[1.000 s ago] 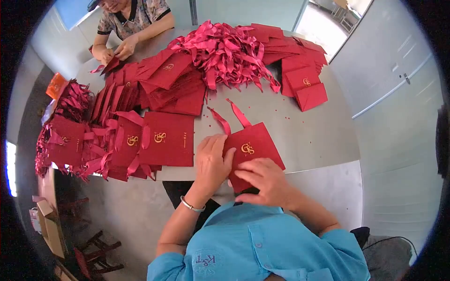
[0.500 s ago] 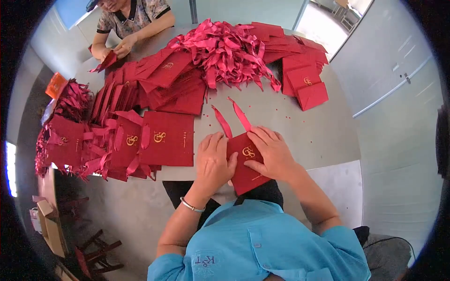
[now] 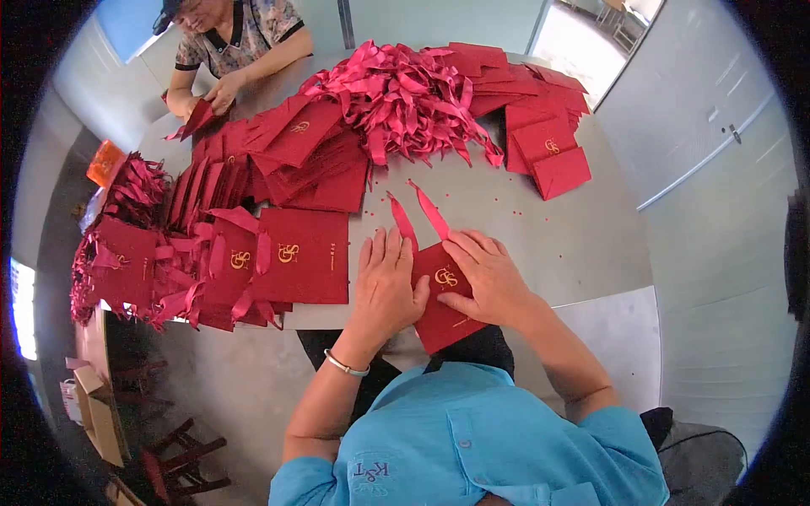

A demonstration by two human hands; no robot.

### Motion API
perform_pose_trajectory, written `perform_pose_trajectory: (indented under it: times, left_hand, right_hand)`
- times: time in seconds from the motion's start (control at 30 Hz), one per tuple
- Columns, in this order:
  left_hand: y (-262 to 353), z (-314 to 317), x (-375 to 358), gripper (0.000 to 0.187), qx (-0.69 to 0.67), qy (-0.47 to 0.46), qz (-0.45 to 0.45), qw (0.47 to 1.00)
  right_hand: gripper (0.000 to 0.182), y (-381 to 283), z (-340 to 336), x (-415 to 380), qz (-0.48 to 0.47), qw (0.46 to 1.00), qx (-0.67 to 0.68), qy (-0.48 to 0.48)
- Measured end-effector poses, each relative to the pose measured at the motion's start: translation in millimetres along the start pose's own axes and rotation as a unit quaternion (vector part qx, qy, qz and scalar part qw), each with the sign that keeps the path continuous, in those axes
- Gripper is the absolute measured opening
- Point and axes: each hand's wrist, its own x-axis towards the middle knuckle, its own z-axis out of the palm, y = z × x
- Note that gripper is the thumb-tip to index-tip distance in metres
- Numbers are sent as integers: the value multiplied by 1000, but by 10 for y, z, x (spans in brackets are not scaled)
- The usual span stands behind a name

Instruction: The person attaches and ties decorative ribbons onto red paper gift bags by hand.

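Note:
A small dark-red paper bag (image 3: 439, 325) with a gold logo lies at an angle at the table's near edge, its lower corner jutting past it. Two pink ribbon handles (image 3: 431, 212) stretch away from its top. My left hand (image 3: 386, 282) lies flat along the bag's left side, fingers extended, thumb at its edge. Across the upper right of the bag rests my right hand (image 3: 489, 274), palm down. Its fingers are stretched out over the top corner, and the thumb lies apart on the bag's face below the logo. The bag's right edge is hidden under this hand.
Finished-looking red bags with ribbons (image 3: 304, 257) lie at left. Stacked flat bags (image 3: 316, 160) and a heap of pink ribbons (image 3: 405, 101) fill the far side; more bags (image 3: 548, 152) lie right. Across the table (image 3: 582, 253), a co-worker's hands (image 3: 224, 93) hold a red bag.
My left hand's fingers have straightened and lie flatter, a little further up. The left ribbon has shifted slightly right. My right hand and the bag have barely moved.

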Motion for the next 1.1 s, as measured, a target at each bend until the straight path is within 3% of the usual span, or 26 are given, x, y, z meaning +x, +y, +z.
perform_pose_trajectory:
  times: [0.4,0.67,0.9,1.1]
  left_hand:
    - [7,40,-19,65,7,2,-10,1000]
    - [-51,26,-114,44,-113,50,-30,992]
    - [-53,3,-87,49,-117,62,-28,991]
    - [22,-158,-48,47,-148,68,-37,986]
  right_hand:
    - [71,3,-33,22,-9,1000,13,4]
    - [75,25,1,33,-2,999,36,13]
    - [86,43,-69,146,-10,999,29,-13]
    - [83,-9,-108,207,-3,998,62,4]
